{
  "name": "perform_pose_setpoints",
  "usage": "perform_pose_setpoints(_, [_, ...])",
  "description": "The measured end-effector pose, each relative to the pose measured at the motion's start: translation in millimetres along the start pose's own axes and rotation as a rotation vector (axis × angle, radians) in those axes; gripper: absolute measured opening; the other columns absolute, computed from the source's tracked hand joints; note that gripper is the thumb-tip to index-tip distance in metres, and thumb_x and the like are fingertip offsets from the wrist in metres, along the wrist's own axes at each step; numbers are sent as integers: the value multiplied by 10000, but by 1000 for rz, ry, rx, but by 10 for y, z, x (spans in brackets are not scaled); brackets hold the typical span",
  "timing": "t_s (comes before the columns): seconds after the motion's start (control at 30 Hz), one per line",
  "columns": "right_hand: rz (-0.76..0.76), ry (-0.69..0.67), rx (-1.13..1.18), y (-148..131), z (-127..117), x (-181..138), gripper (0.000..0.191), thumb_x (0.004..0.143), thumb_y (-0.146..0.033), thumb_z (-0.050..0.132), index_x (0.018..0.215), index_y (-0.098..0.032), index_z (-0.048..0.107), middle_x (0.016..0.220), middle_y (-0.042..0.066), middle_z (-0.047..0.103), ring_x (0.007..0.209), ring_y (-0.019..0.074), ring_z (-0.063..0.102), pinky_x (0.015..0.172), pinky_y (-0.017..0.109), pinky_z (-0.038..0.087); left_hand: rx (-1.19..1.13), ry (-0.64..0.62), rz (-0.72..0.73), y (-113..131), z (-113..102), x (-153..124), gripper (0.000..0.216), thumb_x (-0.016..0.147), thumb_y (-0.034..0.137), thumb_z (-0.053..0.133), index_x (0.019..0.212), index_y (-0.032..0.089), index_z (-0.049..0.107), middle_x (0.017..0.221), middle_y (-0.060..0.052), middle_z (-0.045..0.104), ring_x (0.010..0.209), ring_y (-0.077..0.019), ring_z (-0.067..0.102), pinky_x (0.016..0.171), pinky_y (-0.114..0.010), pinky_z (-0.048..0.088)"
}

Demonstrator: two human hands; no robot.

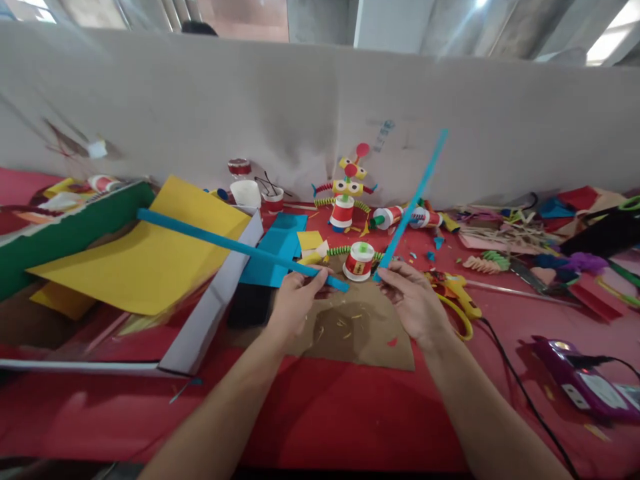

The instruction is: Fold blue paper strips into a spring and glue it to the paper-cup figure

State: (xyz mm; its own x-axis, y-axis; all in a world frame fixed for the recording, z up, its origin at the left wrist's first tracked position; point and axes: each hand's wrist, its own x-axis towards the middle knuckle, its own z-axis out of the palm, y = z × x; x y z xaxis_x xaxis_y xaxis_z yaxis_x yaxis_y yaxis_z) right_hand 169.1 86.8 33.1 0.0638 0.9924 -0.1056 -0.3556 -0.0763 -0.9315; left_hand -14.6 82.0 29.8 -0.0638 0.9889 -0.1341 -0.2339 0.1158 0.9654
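Red-covered bench (320, 413) against a white partition (300, 113), left hand (295, 300) pinched one blue paper stick (235, 247), right hand (413, 297) pinched another blue stick (415, 200), over brown card (360, 337).

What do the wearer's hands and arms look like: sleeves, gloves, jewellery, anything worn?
Nothing worn that shows. The left hand and the right hand are bare: no gloves, rings, watch or wristbands. Both arms are uncovered right down to the frame edge, with no sleeves, cables or markings in view.
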Motion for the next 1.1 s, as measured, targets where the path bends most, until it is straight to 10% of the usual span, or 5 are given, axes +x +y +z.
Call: perform_pose_setpoints(1.1, [141, -38, 31, 206, 227, -138, 118, 563, -248, 782, 607, -206, 681, 644, -36, 605, 591, 86, 496, 599, 254, 380, -184, -37, -74, -38, 134, -138, 217, 687, 329, 733, 765, 150, 639, 682, -15, 676, 618, -126, 638, 646, -278, 521])
